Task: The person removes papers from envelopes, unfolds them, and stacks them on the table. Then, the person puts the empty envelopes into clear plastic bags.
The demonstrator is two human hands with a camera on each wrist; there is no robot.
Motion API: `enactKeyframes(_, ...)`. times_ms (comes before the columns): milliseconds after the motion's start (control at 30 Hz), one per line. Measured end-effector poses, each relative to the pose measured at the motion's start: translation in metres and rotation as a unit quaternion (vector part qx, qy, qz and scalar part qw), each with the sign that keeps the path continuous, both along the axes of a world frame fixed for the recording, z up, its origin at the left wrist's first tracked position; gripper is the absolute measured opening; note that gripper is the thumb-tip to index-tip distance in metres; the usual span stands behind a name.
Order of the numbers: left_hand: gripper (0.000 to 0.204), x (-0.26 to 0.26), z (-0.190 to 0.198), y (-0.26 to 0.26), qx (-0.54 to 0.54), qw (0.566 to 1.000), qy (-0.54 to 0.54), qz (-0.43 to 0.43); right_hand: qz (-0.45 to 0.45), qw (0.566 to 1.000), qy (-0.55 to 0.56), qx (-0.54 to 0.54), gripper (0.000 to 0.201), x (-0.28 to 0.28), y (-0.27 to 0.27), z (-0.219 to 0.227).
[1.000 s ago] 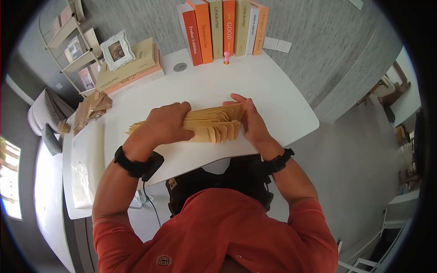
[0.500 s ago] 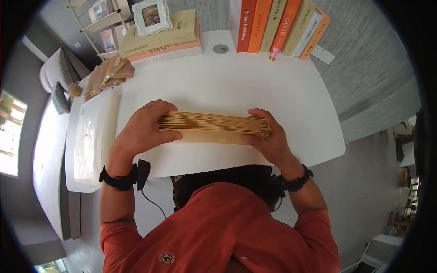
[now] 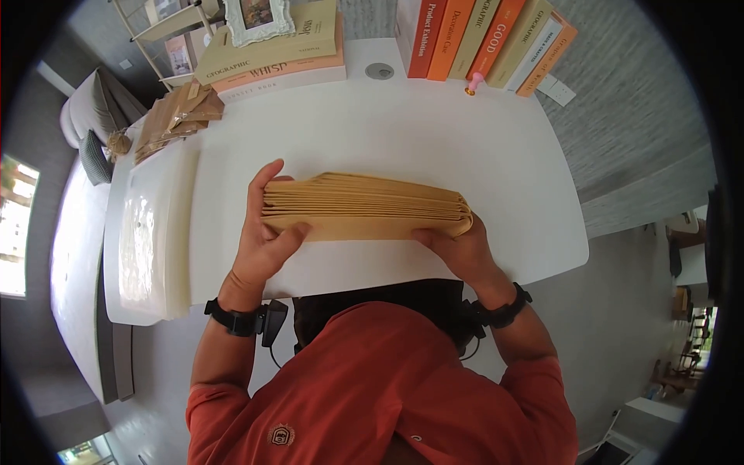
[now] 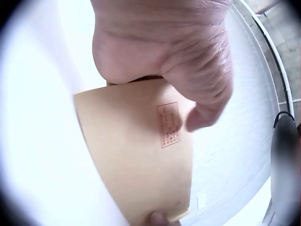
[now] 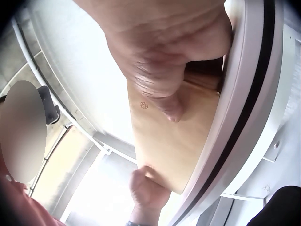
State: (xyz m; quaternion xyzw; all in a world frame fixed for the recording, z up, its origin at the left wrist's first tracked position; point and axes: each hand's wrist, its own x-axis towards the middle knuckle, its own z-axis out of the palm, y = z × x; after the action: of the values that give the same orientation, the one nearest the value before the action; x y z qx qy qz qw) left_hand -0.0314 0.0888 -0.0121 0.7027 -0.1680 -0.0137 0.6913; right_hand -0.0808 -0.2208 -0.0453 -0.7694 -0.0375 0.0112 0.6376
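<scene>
A thick stack of brown kraft envelopes (image 3: 364,226) stands on edge across the desk, its folded edges facing up. My left hand (image 3: 262,252) grips its left end, thumb on the near face and fingers round the end. The right end is held by my right hand (image 3: 465,254), thumb also on the near face; its other fingers are hidden behind the stack. The left wrist view shows a red printed box on the outer envelope (image 4: 127,136). A small red mark shows on the same face of the envelope (image 5: 164,141) in the right wrist view.
On the left of the white desk (image 3: 372,139) lie a clear plastic-wrapped pile (image 3: 151,232) and brown paper packets (image 3: 178,116). Stacked books (image 3: 271,70) with a picture frame (image 3: 260,19) stand behind. Upright books (image 3: 480,39) and a pink-handled stamp (image 3: 474,82) are at the back right.
The envelopes, fanned and uneven a second ago, are now gathered into a more even stack. My right hand has closed round the right end, and my left hand has shifted its hold at the left end.
</scene>
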Motion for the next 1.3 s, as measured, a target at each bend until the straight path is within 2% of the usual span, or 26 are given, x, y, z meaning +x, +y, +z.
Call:
enactKeyframes(67, 0.063, 0.003, -0.002, -0.001, 0.084, 0.995, -0.034, 0.041, 0.002, 0.999, -0.034, -0.031, 0.057, 0.000, -0.003, 0.011)
enactKeyframes(100, 0.057, 0.002, -0.002, 0.000, 0.042, 0.997, -0.068, 0.020, 0.004, 0.998, -0.047, -0.048, 0.054, -0.001, -0.005, 0.016)
enactKeyframes(200, 0.054, 0.003, 0.007, 0.003, 0.085, 0.993, -0.084, -0.013, -0.014, 1.000, -0.014, -0.023, 0.054, -0.001, -0.013, 0.020)
enactKeyframes(300, 0.042, 0.004, -0.016, 0.003, 0.121, 0.991, -0.052, 0.013, -0.042, 0.995, -0.010, -0.089, 0.053, -0.002, -0.016, 0.005)
enactKeyframes(367, 0.033, 0.006, -0.011, 0.000, 0.152, 0.987, -0.048, 0.031, -0.025, 0.997, 0.006, -0.074, 0.055, 0.002, -0.023, 0.004)
enactKeyframes(467, 0.033, 0.014, -0.004, 0.006, 0.127, 0.986, 0.088, -0.056, 0.013, 0.999, 0.050, -0.006, 0.058, 0.012, -0.045, 0.025)
enactKeyframes(500, 0.034, 0.015, -0.001, -0.002, 0.098, 0.985, 0.125, -0.072, 0.028, 0.997, 0.065, 0.024, 0.058, 0.019, -0.056, 0.038)
enactKeyframes(567, 0.037, 0.009, 0.014, -0.031, 0.043, 0.973, 0.202, -0.106, 0.050, 0.994, 0.097, 0.018, 0.056, 0.037, -0.082, 0.066)
enactKeyframes(600, 0.043, 0.009, 0.010, -0.043, 0.046, 0.959, 0.231, -0.157, 0.063, 0.992, 0.112, 0.016, 0.056, 0.048, -0.094, 0.077)
enactKeyframes(667, 0.039, 0.010, 0.005, -0.076, 0.126, 0.923, 0.296, -0.212, 0.035, 0.990, 0.134, -0.033, 0.052, 0.075, -0.113, 0.091)
enactKeyframes(733, 0.037, 0.010, -0.002, -0.110, 0.093, 0.908, 0.318, -0.256, 0.013, 0.985, 0.149, -0.088, 0.050, 0.101, -0.131, 0.100)
enactKeyframes(833, 0.038, 0.012, -0.008, -0.147, 0.063, 0.890, 0.351, -0.284, -0.004, 0.972, 0.169, -0.166, 0.048, 0.131, -0.153, 0.087)
enactKeyframes(933, 0.043, 0.006, -0.004, -0.152, 0.126, 0.889, 0.313, -0.311, -0.006, 0.953, 0.183, -0.240, 0.048, 0.148, -0.166, 0.066)
enactKeyframes(1000, 0.043, -0.007, 0.015, -0.132, 0.247, 0.884, 0.238, -0.317, 0.005, 0.929, 0.189, -0.318, 0.049, 0.155, -0.172, 0.051)
enactKeyframes(1033, 0.043, -0.014, 0.028, -0.114, 0.307, 0.875, 0.202, -0.314, 0.015, 0.933, 0.192, -0.303, 0.047, 0.152, -0.170, 0.053)
enactKeyframes(1100, 0.038, -0.024, 0.059, -0.050, 0.303, 0.902, 0.125, -0.282, 0.035, 0.918, 0.181, -0.350, 0.045, 0.159, -0.183, 0.039)
enactKeyframes(1133, 0.031, -0.025, 0.076, -0.010, 0.286, 0.927, 0.120, -0.210, 0.028, 0.933, 0.140, -0.329, 0.041, 0.152, -0.182, 0.045)
enactKeyframes(1167, 0.030, -0.027, 0.089, 0.035, 0.261, 0.953, 0.120, -0.098, 0.056, 0.930, 0.162, -0.324, 0.041, 0.163, -0.191, 0.032)
enactKeyframes(1200, 0.030, -0.024, 0.095, 0.083, 0.161, 0.981, 0.105, 0.000, 0.046, 0.945, 0.171, -0.275, 0.041, 0.159, -0.189, 0.033)
enactKeyframes(1233, 0.029, -0.027, 0.124, 0.121, 0.191, 0.966, 0.106, 0.135, 0.047, 0.950, 0.188, -0.246, 0.042, 0.161, -0.194, 0.031)
enactKeyframes(1267, 0.031, -0.019, 0.135, 0.172, 0.285, 0.930, 0.067, 0.222, 0.022, 0.947, 0.185, -0.261, 0.050, 0.151, -0.189, 0.043)
enactKeyframes(1300, 0.038, -0.014, 0.139, 0.221, 0.349, 0.889, 0.040, 0.294, 0.051, 0.967, 0.093, -0.232, 0.064, 0.166, -0.236, 0.001)
